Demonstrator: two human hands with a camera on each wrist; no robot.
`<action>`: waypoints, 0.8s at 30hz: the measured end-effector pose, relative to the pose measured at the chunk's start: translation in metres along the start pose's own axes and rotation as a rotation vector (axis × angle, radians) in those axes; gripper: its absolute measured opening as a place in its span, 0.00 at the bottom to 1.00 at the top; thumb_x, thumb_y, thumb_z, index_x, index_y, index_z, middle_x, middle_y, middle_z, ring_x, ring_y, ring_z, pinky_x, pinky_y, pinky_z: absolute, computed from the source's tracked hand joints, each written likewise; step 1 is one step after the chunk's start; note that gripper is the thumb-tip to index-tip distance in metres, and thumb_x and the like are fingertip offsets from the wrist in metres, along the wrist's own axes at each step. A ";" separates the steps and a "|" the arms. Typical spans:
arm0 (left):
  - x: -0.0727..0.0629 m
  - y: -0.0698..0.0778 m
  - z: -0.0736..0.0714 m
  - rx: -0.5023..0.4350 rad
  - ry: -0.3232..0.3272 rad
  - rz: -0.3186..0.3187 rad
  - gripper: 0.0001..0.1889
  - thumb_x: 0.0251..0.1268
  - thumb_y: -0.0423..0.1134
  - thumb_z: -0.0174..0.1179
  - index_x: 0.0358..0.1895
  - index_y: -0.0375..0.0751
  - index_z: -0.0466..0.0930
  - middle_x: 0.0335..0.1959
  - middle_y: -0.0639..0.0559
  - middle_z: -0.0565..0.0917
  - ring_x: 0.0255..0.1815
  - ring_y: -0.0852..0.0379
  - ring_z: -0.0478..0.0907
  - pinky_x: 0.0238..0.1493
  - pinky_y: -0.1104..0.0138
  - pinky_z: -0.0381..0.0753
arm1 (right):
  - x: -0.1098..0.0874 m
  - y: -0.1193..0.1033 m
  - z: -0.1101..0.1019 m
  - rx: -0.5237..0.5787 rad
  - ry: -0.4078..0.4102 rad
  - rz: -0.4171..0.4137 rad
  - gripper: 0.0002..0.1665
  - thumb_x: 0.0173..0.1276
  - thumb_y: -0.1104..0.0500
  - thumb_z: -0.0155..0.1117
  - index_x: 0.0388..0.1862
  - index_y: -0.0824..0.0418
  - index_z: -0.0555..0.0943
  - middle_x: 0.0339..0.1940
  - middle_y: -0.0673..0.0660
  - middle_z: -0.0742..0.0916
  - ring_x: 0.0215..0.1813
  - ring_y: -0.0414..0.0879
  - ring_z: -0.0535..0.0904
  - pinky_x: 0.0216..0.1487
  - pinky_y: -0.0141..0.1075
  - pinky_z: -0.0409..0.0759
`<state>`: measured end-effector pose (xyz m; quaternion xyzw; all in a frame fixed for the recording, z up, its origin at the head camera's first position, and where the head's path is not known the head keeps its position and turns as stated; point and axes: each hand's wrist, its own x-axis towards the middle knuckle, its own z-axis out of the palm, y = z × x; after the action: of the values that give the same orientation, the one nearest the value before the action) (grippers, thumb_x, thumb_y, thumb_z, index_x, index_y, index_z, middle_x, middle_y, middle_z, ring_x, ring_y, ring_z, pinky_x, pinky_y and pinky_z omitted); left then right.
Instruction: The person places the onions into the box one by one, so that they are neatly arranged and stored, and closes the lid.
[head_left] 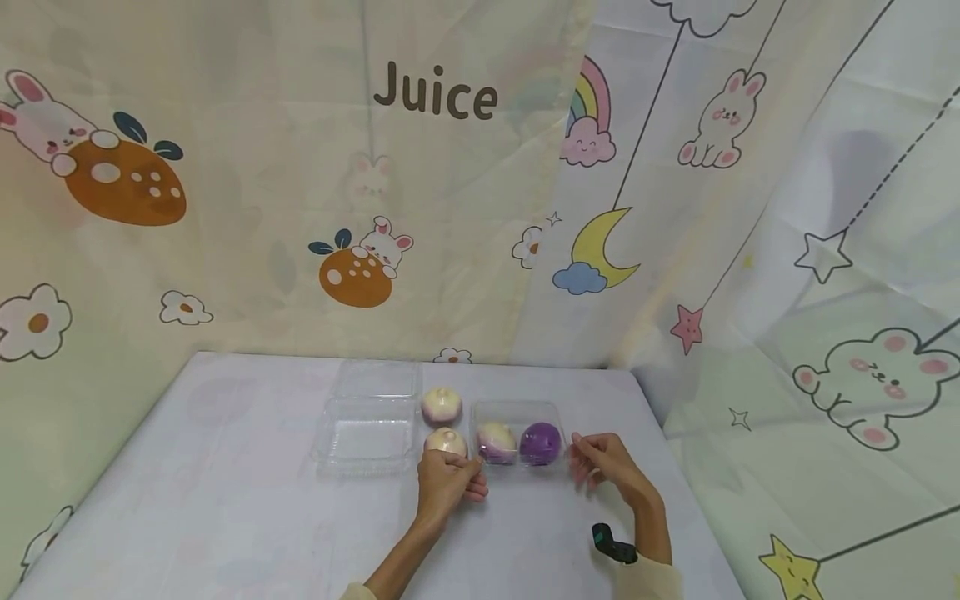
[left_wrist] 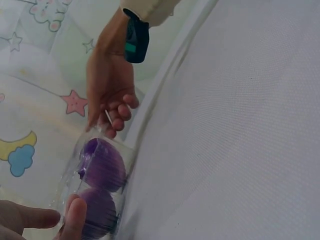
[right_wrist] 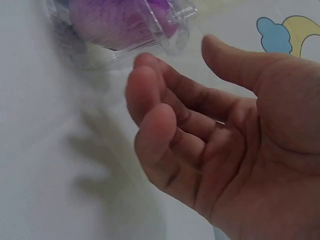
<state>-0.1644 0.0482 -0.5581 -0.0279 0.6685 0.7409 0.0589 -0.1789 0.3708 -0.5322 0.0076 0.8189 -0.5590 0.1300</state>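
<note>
A clear plastic clamshell box (head_left: 517, 408) stands right of the table's middle, its lid down. Inside lie two round, turnip-like vegetables: a cream-and-purple one (head_left: 497, 443) and a deep purple one (head_left: 541, 443). My left hand (head_left: 448, 483) pinches the box's near left corner between thumb and finger. Beyond the box's right end is my right hand (head_left: 606, 461), its fingers loosely bent. In the right wrist view, a gap separates the right hand (right_wrist: 215, 125) from the box, and nothing lies between thumb and fingers.
Two more cream-and-purple turnip-like vegetables, one farther back (head_left: 442, 406) and one nearer (head_left: 446, 442), sit left of the box. The nearer one is partly behind my left hand. Farther left lies another clear clamshell box (head_left: 371, 429), lid folded back. Printed curtains (head_left: 465, 208) enclose the table.
</note>
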 end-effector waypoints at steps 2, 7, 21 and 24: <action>0.000 0.000 0.000 0.000 -0.001 -0.001 0.14 0.71 0.33 0.71 0.39 0.19 0.87 0.25 0.33 0.91 0.19 0.52 0.91 0.25 0.60 0.94 | -0.003 -0.001 -0.001 -0.005 -0.054 -0.015 0.32 0.89 0.48 0.55 0.49 0.80 0.84 0.33 0.66 0.91 0.28 0.48 0.88 0.28 0.41 0.93; -0.002 0.000 0.000 -0.007 -0.001 0.006 0.14 0.71 0.33 0.70 0.39 0.18 0.87 0.24 0.34 0.91 0.18 0.52 0.90 0.25 0.60 0.94 | -0.008 -0.001 -0.001 0.015 -0.142 -0.040 0.31 0.90 0.51 0.55 0.50 0.83 0.83 0.35 0.67 0.91 0.29 0.44 0.87 0.32 0.38 0.94; -0.002 0.001 0.000 -0.015 0.002 0.003 0.13 0.70 0.33 0.71 0.38 0.20 0.88 0.25 0.33 0.91 0.19 0.51 0.91 0.25 0.60 0.95 | -0.010 0.009 0.003 0.092 -0.208 -0.036 0.29 0.90 0.54 0.54 0.55 0.85 0.80 0.36 0.60 0.91 0.32 0.40 0.87 0.37 0.31 0.92; -0.002 0.000 -0.001 -0.005 -0.004 0.003 0.13 0.70 0.32 0.70 0.39 0.18 0.87 0.24 0.35 0.91 0.19 0.52 0.91 0.25 0.60 0.94 | -0.011 0.011 0.004 0.109 -0.216 -0.039 0.29 0.90 0.54 0.55 0.55 0.86 0.79 0.36 0.57 0.91 0.32 0.39 0.86 0.37 0.30 0.92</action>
<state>-0.1624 0.0476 -0.5578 -0.0253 0.6666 0.7426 0.0591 -0.1662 0.3727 -0.5407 -0.0613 0.7686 -0.6026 0.2060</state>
